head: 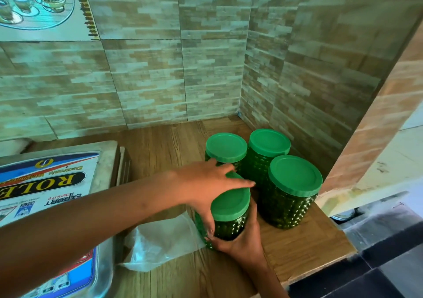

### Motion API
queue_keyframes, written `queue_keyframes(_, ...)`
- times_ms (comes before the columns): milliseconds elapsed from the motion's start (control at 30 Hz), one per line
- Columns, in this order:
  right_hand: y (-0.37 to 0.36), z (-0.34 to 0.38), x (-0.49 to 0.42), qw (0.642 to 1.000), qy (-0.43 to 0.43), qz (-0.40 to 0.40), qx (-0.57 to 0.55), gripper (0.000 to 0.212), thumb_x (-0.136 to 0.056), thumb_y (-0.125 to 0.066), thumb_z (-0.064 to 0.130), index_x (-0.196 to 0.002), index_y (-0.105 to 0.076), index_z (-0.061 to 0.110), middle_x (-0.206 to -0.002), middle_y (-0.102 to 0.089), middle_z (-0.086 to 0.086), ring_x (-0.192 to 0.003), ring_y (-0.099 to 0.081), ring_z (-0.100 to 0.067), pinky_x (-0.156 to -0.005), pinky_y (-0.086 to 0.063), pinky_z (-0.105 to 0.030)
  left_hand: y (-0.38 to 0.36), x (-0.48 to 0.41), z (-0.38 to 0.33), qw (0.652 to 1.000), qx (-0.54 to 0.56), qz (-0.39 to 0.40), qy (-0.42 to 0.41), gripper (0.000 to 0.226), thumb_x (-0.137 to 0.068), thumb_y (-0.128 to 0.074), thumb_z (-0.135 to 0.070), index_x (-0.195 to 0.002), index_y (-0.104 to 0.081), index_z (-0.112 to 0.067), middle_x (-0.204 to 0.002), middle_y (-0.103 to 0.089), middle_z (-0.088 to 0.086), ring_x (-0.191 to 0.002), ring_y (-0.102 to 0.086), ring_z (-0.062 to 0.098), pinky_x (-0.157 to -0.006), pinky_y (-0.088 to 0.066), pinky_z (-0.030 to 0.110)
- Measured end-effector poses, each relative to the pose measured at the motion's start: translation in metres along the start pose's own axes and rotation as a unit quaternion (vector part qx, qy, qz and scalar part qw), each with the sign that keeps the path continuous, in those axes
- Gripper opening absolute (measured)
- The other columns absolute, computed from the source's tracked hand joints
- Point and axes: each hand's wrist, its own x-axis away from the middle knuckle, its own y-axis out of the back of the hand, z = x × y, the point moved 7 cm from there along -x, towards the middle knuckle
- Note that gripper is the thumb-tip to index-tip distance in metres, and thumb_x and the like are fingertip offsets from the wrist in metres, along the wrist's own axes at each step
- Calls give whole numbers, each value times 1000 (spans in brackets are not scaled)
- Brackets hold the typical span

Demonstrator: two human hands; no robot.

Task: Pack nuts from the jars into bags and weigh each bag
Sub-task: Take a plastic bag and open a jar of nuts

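The left hand [212,188] is laid over the green lid [231,202] of the nearest jar [229,226], low and just right of the frame's centre. Its fingers are spread across the lid's far edge and its thumb is pressed down the near side, so the lid is clasped rather than merely touched. The right hand [242,242], entering from the bottom edge, is wrapped round the jar's dimpled body.

The step in hand is judged to be the loosening of the lid. It would best be done with the body held still and upright by the right hand while only the lid is turned, since nuts could be spilled from a tilted jar once the lid is freed. Good purchase should be given by the dimpled wall. Whether the base rests on the counter [304,249] cannot be told, and the contents are hidden by the dark green wall.

A clear plastic bag [160,240] lies flat just left of the jar, partly under the left forearm, and would need to be opened before anything is poured. Three other jars [295,176], lids on, are crowded close behind and to the right, so room for turning is tight there. The scale [50,183] sits at the lower left, near enough for the filled bag.
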Motion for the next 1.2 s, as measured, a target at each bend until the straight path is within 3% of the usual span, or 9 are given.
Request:
queue_keyframes(167, 1, 0, 1, 1000, -6, 1, -3, 113, -40, -92, 42, -132, -28, 29, -126, -53, 6, -116, -51, 2, -94, -41, -12, 17, 6, 13, 988, -21, 74, 132, 99, -58, -52, -84, -120, -50, -7, -100, -61, 3, -86, -59, 23, -78, -50, 30)
queue_keyframes(267, 1, -2, 0, 1000, -6, -2, -4, 115, -40, -90, 49, -133, -27, 28, -128, -52, 5, -120, -50, -2, -98, -41, -17, 22, 8, 12, 987, -53, 90, 122, 109, -56, -65, -75, -143, -29, -19, -131, -48, 8, -111, -53, 29, -91, -47, 37)
queue_keyframes(367, 1, -4, -1, 1000, -7, 2, -9, 119, -40, -90, 49, -137, -27, 20, -131, -50, 4, -122, -49, -5, -101, -41, -22, 12, 4, 0, 997, -31, 72, 20, 128, -56, -81, -54, -143, 12, -44, -156, 7, 6, -139, -17, 37, -109, -32, 47)
queue_keyframes(500, 0, -3, -2, 1000, -13, 9, -10, 117, -39, -90, 51, -134, -28, 23, -127, -53, 3, -119, -51, -6, -99, -43, -22, 9, -2, 1, 999, -8, 12, 42, 119, -58, -74, -65, -147, 0, -38, -148, -23, 11, -127, -38, 31, -99, -40, 38)
queue_keyframes(633, 0, 2, -2, 1000, 1, 5, 3, 113, -39, -93, 36, -131, -26, 31, -128, -50, 10, -118, -47, 9, -95, -36, -6, 12, 0, 8, 990, 48, -32, 132, 109, -63, -51, -83, -145, -20, -19, -131, -46, 10, -110, -52, 25, -80, -44, 30)
queue_keyframes(867, -1, 3, -1, 1000, 6, 8, 0, 114, -41, -90, 49, -134, -28, 24, -129, -49, 6, -119, -49, 0, -96, -43, -17, 13, 15, 35, 958, 216, -21, 188, 110, -60, -43, -88, -147, -15, -26, -148, -35, 8, -124, -47, 28, -94, -44, 35)
queue_keyframes(1000, 0, 5, -2, 1000, 17, 5, 6, 112, -43, -90, 44, -133, -27, 27, -128, -49, 7, -120, -49, 0, -95, -41, -12, 21, 21, 89, 936, 230, -125, 234, 114, -50, -32, -93, -138, -34, -20, -106, -60, 3, -77, -63, 16, -62, -54, 26)
queue_keyframes(1100, 0, 6, -3, 1000, 22, 4, 11, 111, -41, -89, 50, -132, -28, 28, -127, -48, 9, -119, -48, 3, -94, -41, -10, -5, 5, 137, 917, 209, -153, 304, 104, -58, -35, -92, -127, -46, -14, -109, -63, 7, -90, -63, 21, -79, -54, 35)
queue_keyframes(1200, -2, 7, -3, 1000, 25, 4, 15, 114, -40, -87, 57, -132, -26, 29, -127, -47, 9, -118, -47, 6, -91, -40, -7, -52, -7, 163, 893, 170, -81, 409, 112, -58, -39, -92, -139, -33, -13, -126, -54, 11, -105, -57, 27, -81, -49, 35)
